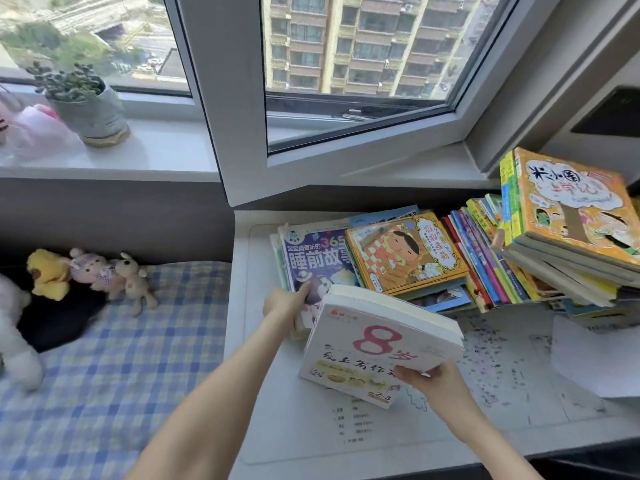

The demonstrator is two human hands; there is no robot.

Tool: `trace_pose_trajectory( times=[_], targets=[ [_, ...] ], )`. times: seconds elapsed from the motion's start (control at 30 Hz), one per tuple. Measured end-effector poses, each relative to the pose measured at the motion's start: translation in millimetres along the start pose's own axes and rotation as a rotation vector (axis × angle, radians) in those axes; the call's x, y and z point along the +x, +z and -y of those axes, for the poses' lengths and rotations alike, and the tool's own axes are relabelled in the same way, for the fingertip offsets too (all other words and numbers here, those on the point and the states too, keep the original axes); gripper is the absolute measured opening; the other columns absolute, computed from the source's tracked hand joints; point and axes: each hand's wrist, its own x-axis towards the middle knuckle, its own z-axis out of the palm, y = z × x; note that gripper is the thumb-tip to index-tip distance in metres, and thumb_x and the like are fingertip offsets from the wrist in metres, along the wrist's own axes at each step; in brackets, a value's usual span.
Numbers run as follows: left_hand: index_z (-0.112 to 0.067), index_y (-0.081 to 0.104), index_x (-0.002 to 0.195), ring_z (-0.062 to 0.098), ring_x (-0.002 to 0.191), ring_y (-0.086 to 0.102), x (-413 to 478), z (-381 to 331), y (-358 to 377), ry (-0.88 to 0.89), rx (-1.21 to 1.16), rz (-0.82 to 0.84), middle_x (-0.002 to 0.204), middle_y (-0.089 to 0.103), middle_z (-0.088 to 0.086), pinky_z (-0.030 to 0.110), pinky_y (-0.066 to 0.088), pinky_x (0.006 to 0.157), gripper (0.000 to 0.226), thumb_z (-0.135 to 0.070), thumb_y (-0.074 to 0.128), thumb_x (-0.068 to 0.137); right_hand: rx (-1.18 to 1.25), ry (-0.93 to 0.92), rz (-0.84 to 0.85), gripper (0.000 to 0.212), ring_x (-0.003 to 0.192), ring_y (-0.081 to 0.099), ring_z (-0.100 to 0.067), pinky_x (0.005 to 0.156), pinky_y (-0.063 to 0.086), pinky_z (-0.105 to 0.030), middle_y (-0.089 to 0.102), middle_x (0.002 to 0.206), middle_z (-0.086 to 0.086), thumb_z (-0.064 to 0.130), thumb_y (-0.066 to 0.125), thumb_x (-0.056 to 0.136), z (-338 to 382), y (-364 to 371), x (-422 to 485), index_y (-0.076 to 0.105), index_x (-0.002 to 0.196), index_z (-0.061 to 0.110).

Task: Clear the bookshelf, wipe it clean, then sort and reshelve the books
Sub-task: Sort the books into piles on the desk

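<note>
A thick white book point(377, 344) with a red "8" on its cover hangs tilted above the white desk point(263, 410). My right hand point(433, 379) grips its lower right corner. My left hand point(287, 301) grips the near edge of a blue-purple storybook point(311, 258) that tops a low stack at the desk's back left. Beside it lies an orange picture book point(405, 254) on another stack. Further right, thin books point(485, 251) lean in a row against a tall pile topped by an orange-covered book point(575, 209).
Printed sheets point(502, 368) lie under a clear mat on the desk. An open window sash point(311, 157) juts over the desk's back. A potted succulent point(83, 98) stands on the sill. Plush toys point(93, 271) sit on the checked bed cover point(114, 358) at left.
</note>
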Motion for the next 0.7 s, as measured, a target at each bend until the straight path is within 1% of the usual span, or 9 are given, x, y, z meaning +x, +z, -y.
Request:
trace_pose_trajectory(
  times=[0.07, 0.13, 0.17, 0.3, 0.37, 0.47, 0.53, 0.6, 0.7],
  targets=[
    [-0.002, 0.056, 0.078, 0.034, 0.080, 0.062, 1.7, 0.9, 6.4, 0.034, -0.058, -0.032, 0.095, 0.064, 0.019, 0.039, 0.052, 0.071, 0.053, -0.054, 0.062, 0.084, 0.005, 0.002, -0.003, 0.042, 0.090, 0.068, -0.005, 0.069, 0.053, -0.014, 0.074, 0.096, 0.010, -0.006, 0.073, 0.077, 0.8, 0.6, -0.1, 0.064, 0.108, 0.021],
    [0.004, 0.059, 0.099, 0.039, 0.088, 0.062, 4.0, 1.1, 0.5, 0.064, -0.082, -0.083, 0.111, 0.058, 0.023, 0.040, 0.051, 0.072, 0.059, -0.054, 0.061, 0.086, 0.013, 0.007, -0.009, 0.042, 0.091, 0.068, -0.006, 0.070, 0.054, -0.016, 0.074, 0.097, 0.009, -0.007, 0.073, 0.076, 0.5, 1.2, -0.3, 0.064, 0.107, 0.020],
    [0.007, 0.058, 0.105, 0.038, 0.089, 0.061, 5.3, 3.1, -6.9, 0.080, -0.070, -0.090, 0.113, 0.057, 0.023, 0.039, 0.049, 0.071, 0.063, -0.054, 0.058, 0.087, 0.015, 0.010, -0.012, 0.042, 0.092, 0.068, -0.006, 0.070, 0.054, -0.017, 0.074, 0.097, 0.009, -0.007, 0.073, 0.076, 0.6, 1.1, -0.7, 0.064, 0.107, 0.020],
    [0.012, 0.058, 0.104, 0.035, 0.089, 0.055, 13.3, 20.6, -56.7, 0.121, 0.017, -0.122, 0.105, 0.058, 0.026, 0.033, 0.037, 0.069, 0.054, -0.041, 0.050, 0.096, 0.000, 0.004, -0.020, 0.041, 0.093, 0.068, -0.006, 0.073, 0.054, -0.021, 0.074, 0.098, 0.011, -0.005, 0.073, 0.078, 1.9, 0.7, -1.4, 0.064, 0.106, 0.023],
    [0.012, 0.059, 0.097, 0.039, 0.096, 0.056, 22.3, 28.0, -81.6, 0.145, 0.079, -0.139, 0.103, 0.060, 0.030, 0.032, 0.035, 0.071, 0.051, -0.038, 0.048, 0.098, -0.003, 0.008, -0.023, 0.040, 0.095, 0.067, -0.006, 0.073, 0.055, -0.022, 0.073, 0.099, 0.012, -0.003, 0.073, 0.079, 2.3, 1.4, -0.8, 0.064, 0.108, 0.024],
    [0.008, 0.058, 0.088, 0.040, 0.095, 0.058, 38.8, 28.2, -101.5, 0.164, 0.154, -0.130, 0.094, 0.061, 0.026, 0.033, 0.035, 0.069, 0.048, -0.038, 0.048, 0.097, 0.018, 0.011, -0.016, 0.039, 0.095, 0.067, -0.004, 0.069, 0.055, -0.020, 0.073, 0.098, 0.011, -0.004, 0.071, 0.079, 7.5, 2.2, -0.1, 0.062, 0.108, 0.022],
    [0.006, 0.060, 0.091, 0.040, 0.093, 0.059, 45.6, 26.4, -103.4, 0.171, 0.185, -0.154, 0.100, 0.064, 0.027, 0.035, 0.039, 0.070, 0.049, -0.041, 0.048, 0.095, 0.028, 0.020, -0.006, 0.037, 0.092, 0.067, -0.003, 0.066, 0.054, -0.018, 0.074, 0.096, 0.010, -0.004, 0.071, 0.080, 11.3, 2.3, -0.2, 0.063, 0.107, 0.019],
    [0.006, 0.060, 0.101, 0.040, 0.100, 0.058, 46.0, 23.7, -101.1, 0.144, 0.223, -0.182, 0.109, 0.062, 0.027, 0.037, 0.042, 0.076, 0.051, -0.044, 0.047, 0.095, 0.035, 0.042, 0.005, 0.035, 0.091, 0.068, -0.004, 0.065, 0.054, -0.019, 0.074, 0.097, 0.008, -0.001, 0.072, 0.080, 14.5, 1.8, -1.1, 0.063, 0.108, 0.018],
    [0.006, 0.056, 0.112, 0.041, 0.109, 0.055, 43.3, 24.0, -98.1, 0.109, 0.234, -0.195, 0.116, 0.060, 0.027, 0.039, 0.045, 0.086, 0.055, -0.045, 0.045, 0.095, 0.007, 0.092, 0.063, 0.037, 0.097, 0.068, -0.014, 0.077, 0.056, -0.032, 0.073, 0.105, 0.002, 0.006, 0.075, 0.079, 19.2, -1.4, -2.6, 0.062, 0.111, 0.018]
  ],
)
